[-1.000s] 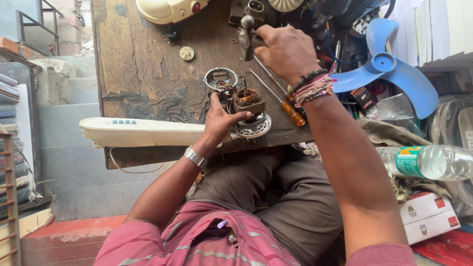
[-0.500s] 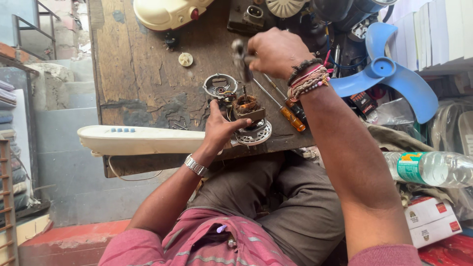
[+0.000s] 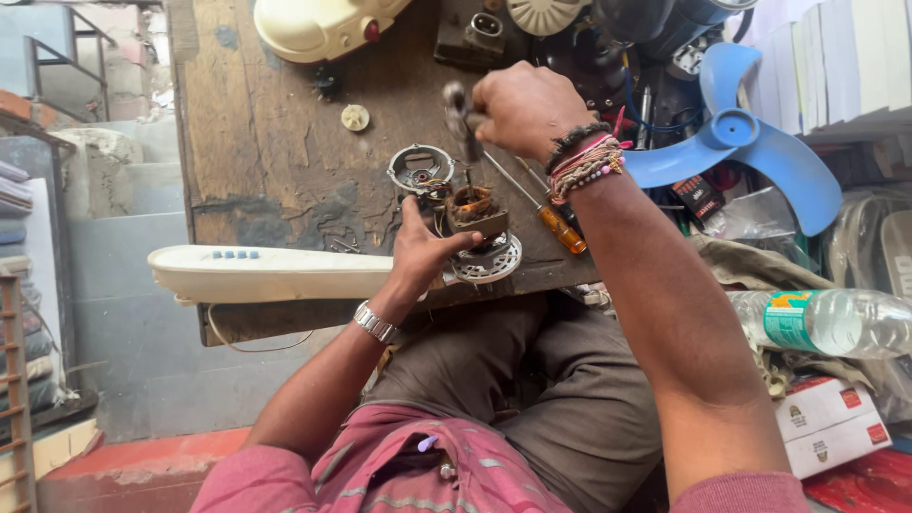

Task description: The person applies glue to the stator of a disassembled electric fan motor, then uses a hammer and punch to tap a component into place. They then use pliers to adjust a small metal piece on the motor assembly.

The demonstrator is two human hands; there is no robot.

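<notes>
Near the front edge of the wooden worktop (image 3: 275, 142), the left hand (image 3: 423, 255) pins the small fan motor (image 3: 472, 211) with its fingers wrapped round the copper-wound core, keeping it from shifting. The right hand (image 3: 521, 106) is fisted around a small hammer (image 3: 460, 116), raised just above the motor's shaft. An orange-handled screwdriver (image 3: 551, 220) lies beside them, close by.

Bench (image 3: 275, 161) was rough, worn wood with dark stains, fan blade (image 3: 750, 152) was smooth glossy blue plastic, motor (image 3: 475, 214) showed copper windings on dull grey metal, wristwatch (image 3: 375, 323) was shiny metal, bottle (image 3: 826, 323) was clear plastic.
</notes>
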